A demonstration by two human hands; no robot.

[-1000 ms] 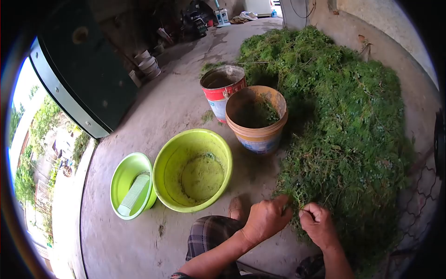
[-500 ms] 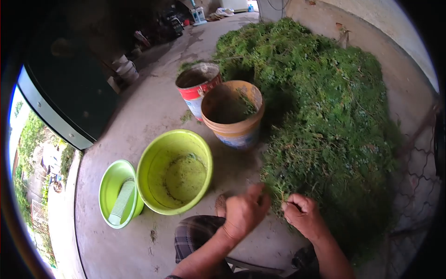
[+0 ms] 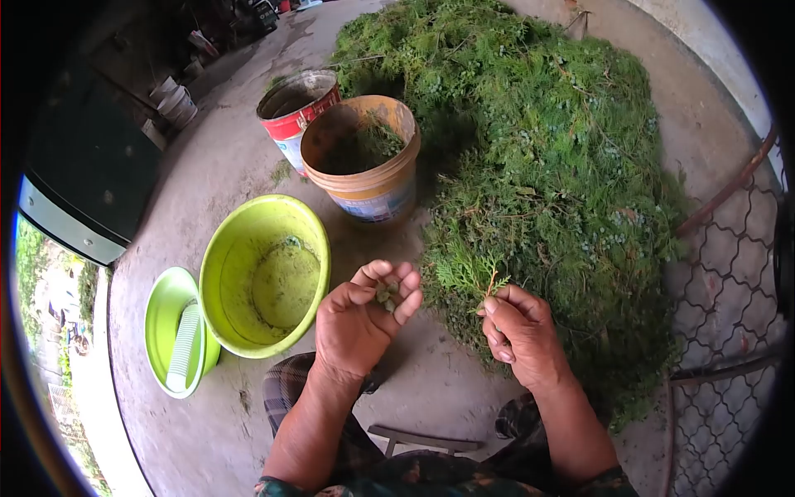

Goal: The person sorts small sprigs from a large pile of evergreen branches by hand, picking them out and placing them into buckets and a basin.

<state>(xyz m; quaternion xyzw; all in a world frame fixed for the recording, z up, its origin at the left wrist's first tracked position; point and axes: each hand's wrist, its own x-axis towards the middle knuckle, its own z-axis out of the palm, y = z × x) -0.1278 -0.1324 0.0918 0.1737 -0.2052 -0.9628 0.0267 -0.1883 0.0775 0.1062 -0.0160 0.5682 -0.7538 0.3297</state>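
My left hand (image 3: pixel 362 319) is palm up with its fingers curled around a few small pale green seed cones (image 3: pixel 387 294). In my right hand (image 3: pixel 522 335), a green sprig (image 3: pixel 474 275) with a brownish stem is pinched between thumb and fingers, its leafy end pointing left. Beyond and beside my hands lies a large pile of cut green branches (image 3: pixel 546 166) with bluish cones among them. To the left of my left hand stands a yellow-green basin (image 3: pixel 286 286) with bits of debris on its bottom.
An orange-brown bucket (image 3: pixel 364 186) holding some greenery stands beside a red and white bucket (image 3: pixel 290 124). At the left, a light green basin (image 3: pixel 157 331) holds a ridged board (image 3: pixel 184 348). A wire mesh frame (image 3: pixel 729 290) is at the right; a stool edge (image 3: pixel 425 437) shows below.
My left hand has turned palm up, showing the cones in it, and moved left. The sprig in my right hand now shows clearly. The whole view has shifted, with the basins and buckets further left.
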